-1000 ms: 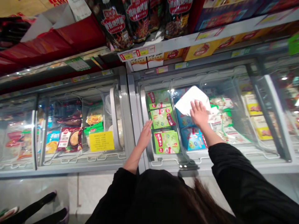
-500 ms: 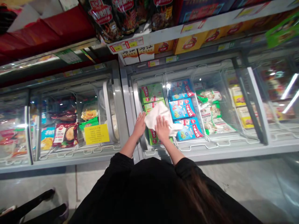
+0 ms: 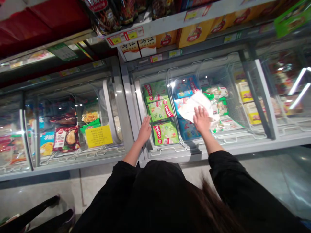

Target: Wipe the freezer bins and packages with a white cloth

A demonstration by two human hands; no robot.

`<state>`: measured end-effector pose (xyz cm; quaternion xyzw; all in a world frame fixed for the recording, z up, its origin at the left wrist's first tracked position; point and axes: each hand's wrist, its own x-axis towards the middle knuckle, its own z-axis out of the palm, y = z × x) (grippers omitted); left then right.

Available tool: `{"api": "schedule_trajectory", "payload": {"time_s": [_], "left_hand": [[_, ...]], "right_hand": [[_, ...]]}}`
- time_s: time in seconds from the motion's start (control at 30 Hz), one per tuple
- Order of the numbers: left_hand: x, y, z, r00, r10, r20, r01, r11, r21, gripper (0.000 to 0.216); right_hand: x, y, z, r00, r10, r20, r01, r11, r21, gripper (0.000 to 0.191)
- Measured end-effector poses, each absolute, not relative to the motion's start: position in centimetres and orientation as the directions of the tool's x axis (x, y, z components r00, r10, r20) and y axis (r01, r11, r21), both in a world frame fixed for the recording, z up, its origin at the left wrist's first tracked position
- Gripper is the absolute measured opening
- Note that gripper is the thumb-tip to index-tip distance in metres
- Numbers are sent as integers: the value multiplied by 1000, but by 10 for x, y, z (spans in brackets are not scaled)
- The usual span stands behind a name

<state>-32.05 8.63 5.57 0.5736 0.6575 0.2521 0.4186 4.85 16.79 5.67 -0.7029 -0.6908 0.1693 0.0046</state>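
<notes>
On the near side of the shelf (image 3: 165, 24), I see the freezer (image 3: 233, 149) and its clear lid (image 3: 216, 74). The white cloth (image 3: 190, 105) lies on the lid, over the blue boxes (image 3: 183, 87). My right hand (image 3: 202, 120) is spread flat on it; my left hand (image 3: 145, 130), open and empty, is at the left edge. I'd press evenly.

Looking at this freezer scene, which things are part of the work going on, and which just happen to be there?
In use:
- white cloth, under the right hand
- clear freezer lid, beneath the cloth
- left hand, by the lid's left edge

Just there:
- green boxes
- blue boxes
- yellow notice
- dark pouches on the shelf
</notes>
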Motion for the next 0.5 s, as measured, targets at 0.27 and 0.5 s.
{"api": "schedule_trajectory", "payload": {"time_s": [0.27, 0.5], "left_hand": [[-322, 78, 56, 48, 963, -264, 507, 205, 837, 74], [-351, 38, 70, 121, 971, -205, 507, 117, 854, 73]], "right_hand": [[23, 80, 39, 553, 823, -128, 783, -566, -258, 71], [-137, 37, 38, 68, 988, -136, 870, -125, -476, 62]]}}
